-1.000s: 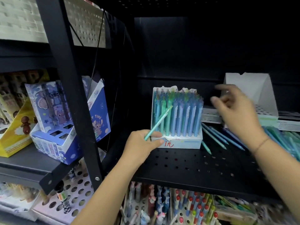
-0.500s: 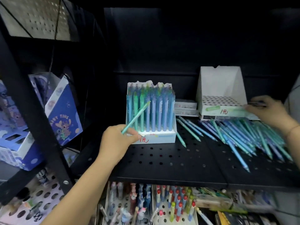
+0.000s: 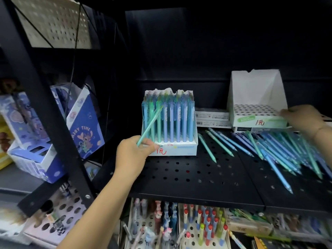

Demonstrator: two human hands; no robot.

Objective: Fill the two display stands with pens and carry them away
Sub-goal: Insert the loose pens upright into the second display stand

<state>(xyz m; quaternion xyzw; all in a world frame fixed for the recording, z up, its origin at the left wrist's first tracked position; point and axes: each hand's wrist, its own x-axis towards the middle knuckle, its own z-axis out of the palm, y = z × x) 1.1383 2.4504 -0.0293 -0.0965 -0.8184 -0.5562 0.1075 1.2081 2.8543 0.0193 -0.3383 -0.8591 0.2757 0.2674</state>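
Note:
A white display stand (image 3: 177,150) packed with upright blue and green pens stands on the black perforated shelf (image 3: 197,177). My left hand (image 3: 132,155) holds a teal pen (image 3: 150,125) slanted up across the stand's front-left corner. To the right stands an empty white display stand (image 3: 256,97) with a holed top. My right hand (image 3: 303,119) rests against its front right corner; whether it grips the stand is unclear. Several loose blue and green pens (image 3: 273,146) lie scattered on the shelf in front of it.
Flat white boxes (image 3: 212,119) are stacked between the two stands. A black upright post (image 3: 45,105) runs down the left, with blue cartoon boxes (image 3: 84,126) behind it. Below the shelf stand trays of colourful pens (image 3: 203,225).
The view has swung right, bringing the empty stand and loose pens into sight. My right hand moved from near the full stand to the empty stand's front right corner. My left hand keeps the teal pen.

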